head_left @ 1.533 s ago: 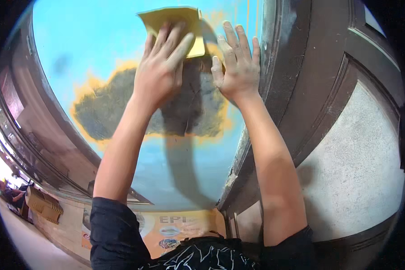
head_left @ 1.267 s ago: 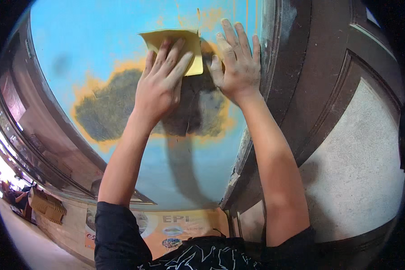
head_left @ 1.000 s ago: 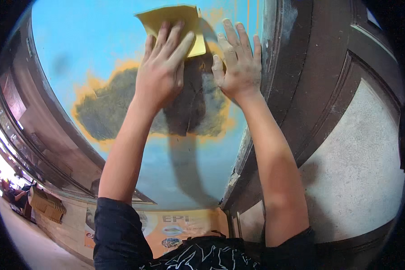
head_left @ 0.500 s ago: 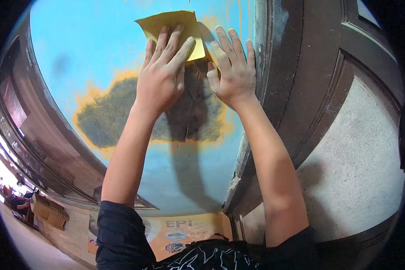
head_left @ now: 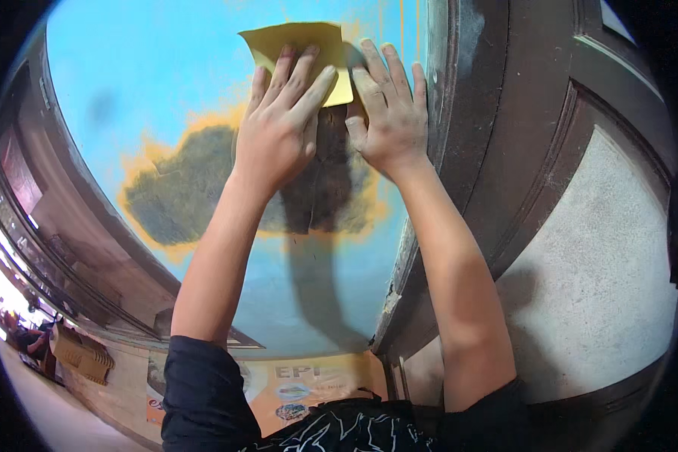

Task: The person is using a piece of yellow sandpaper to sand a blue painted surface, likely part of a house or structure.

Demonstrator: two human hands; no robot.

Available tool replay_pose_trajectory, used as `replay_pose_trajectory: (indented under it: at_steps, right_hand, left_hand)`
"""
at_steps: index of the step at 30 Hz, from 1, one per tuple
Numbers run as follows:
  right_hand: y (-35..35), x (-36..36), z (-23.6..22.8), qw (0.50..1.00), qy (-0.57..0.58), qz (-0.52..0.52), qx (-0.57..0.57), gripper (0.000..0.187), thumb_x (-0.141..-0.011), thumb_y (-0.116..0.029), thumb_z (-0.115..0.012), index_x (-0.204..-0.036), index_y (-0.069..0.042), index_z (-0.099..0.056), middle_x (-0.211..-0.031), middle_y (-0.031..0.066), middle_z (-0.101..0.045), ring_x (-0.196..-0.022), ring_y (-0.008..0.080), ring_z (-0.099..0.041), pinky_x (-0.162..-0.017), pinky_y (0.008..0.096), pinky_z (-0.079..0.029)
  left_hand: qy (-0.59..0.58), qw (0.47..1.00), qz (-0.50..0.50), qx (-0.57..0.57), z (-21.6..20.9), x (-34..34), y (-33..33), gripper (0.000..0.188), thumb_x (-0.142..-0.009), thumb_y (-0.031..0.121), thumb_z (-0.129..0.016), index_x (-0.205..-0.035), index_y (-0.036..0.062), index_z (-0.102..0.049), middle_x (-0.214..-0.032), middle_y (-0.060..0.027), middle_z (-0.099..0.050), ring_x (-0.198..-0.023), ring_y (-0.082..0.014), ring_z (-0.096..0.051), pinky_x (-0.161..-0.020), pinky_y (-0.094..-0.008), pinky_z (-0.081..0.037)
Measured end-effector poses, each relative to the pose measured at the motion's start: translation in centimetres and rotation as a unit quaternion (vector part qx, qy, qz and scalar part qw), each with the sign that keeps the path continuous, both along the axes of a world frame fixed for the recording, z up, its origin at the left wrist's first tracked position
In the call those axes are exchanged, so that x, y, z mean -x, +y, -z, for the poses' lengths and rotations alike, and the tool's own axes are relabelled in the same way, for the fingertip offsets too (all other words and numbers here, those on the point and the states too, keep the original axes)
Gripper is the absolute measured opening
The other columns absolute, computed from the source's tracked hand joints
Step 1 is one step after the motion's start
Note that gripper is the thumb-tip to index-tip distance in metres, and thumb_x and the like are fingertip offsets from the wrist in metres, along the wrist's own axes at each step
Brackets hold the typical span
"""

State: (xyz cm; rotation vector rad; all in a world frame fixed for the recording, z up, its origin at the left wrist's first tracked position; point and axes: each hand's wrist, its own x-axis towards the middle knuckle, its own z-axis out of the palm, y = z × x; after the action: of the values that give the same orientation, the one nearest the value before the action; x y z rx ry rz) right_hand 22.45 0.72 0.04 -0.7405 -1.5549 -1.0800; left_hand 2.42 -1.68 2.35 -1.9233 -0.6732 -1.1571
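A blue painted wall [head_left: 316, 279] stands before me, with a dark bare patch [head_left: 192, 181] ringed by orange. Above that patch my left hand [head_left: 279, 135] holds a yellow sheet, apparently sandpaper [head_left: 297, 36], pressed against the wall under its outstretched fingers. The sheet's far left corner curls off the surface, and its middle is hidden by the fingers. My right hand [head_left: 390, 124] lies with fingers spread on the wall, just right of the sheet, between it and the dark wooden frame. Nothing shows in it.
On the right rises a dark brown wooden door [head_left: 535, 151] with a pale speckled panel [head_left: 603, 279]. A window frame [head_left: 90, 218] borders the wall at left. Below are an orange printed poster [head_left: 339, 369] and stacked tan objects [head_left: 83, 354].
My left hand has slid a little to the right and slightly down, carrying the yellow sheet closer to my right hand. The right hand has hardly moved.
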Motion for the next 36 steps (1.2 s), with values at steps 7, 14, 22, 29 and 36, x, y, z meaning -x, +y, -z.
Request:
replay_pose_trajectory:
  at_steps: [7,14,22,29,36]
  right_hand:
    - [0.3,0.3,0.2,1.0,0.0,0.008,-0.021,0.044,-0.092,-0.027,-0.062,-0.133,-0.011,-0.057,-0.16,0.0073,-0.046,-0.147,0.0309,-0.043,-0.119,0.0623,-0.027]
    - [0.2,0.6,0.4,1.0,0.007,0.002,-0.014,0.06,-0.087,-0.024,-0.063,-0.144,-0.013,-0.051,-0.161,0.0059,-0.045,-0.149,0.0303,-0.04,-0.12,0.062,-0.026]
    - [-0.1,1.2,0.4,1.0,0.005,0.009,-0.022,0.043,-0.093,-0.026,-0.061,-0.133,-0.011,-0.057,-0.16,0.005,-0.046,-0.147,0.0288,-0.043,-0.12,0.06,-0.027]
    - [-0.1,0.5,0.3,1.0,-0.001,0.01,-0.01,0.046,-0.09,-0.025,-0.064,-0.133,-0.012,-0.056,-0.161,0.0057,-0.044,-0.148,0.0303,-0.042,-0.12,0.0614,-0.027]
    - [0.4,-0.1,0.4,1.0,0.004,0.013,-0.021,0.047,-0.089,-0.024,-0.064,-0.134,-0.012,-0.056,-0.159,0.0062,-0.047,-0.147,0.0303,-0.043,-0.12,0.0609,-0.027]
  left_hand:
    - [0.011,0.998,-0.036,0.042,4.0,1.4,-0.7,0.056,-0.09,0.005,-0.059,-0.144,0.0186,-0.06,-0.161,-0.0097,-0.046,-0.154,-0.0328,-0.036,-0.123,-0.0561,-0.028]
    - [0.004,0.999,-0.033,-0.037,-0.8,0.0,0.1,0.052,-0.091,0.01,-0.06,-0.142,0.0172,-0.06,-0.158,-0.0104,-0.049,-0.151,-0.0337,-0.04,-0.121,-0.0561,-0.032]
    - [0.022,0.996,-0.087,-0.02,2.0,1.9,-0.7,0.059,-0.089,0.002,-0.054,-0.145,0.0187,-0.059,-0.158,-0.0086,-0.051,-0.151,-0.0338,-0.039,-0.121,-0.0579,-0.03]
    - [0.013,0.99,-0.129,-0.055,0.6,0.1,-0.2,0.063,-0.088,0.004,-0.053,-0.146,0.0289,-0.058,-0.162,-0.0032,-0.045,-0.152,-0.0364,-0.037,-0.119,-0.0713,-0.021]
    - [0.018,0.987,-0.157,0.004,2.4,-0.3,-0.6,0.072,-0.088,-0.006,-0.047,-0.149,0.0315,-0.055,-0.164,-0.0025,-0.043,-0.156,-0.0321,-0.031,-0.109,-0.0869,-0.008]
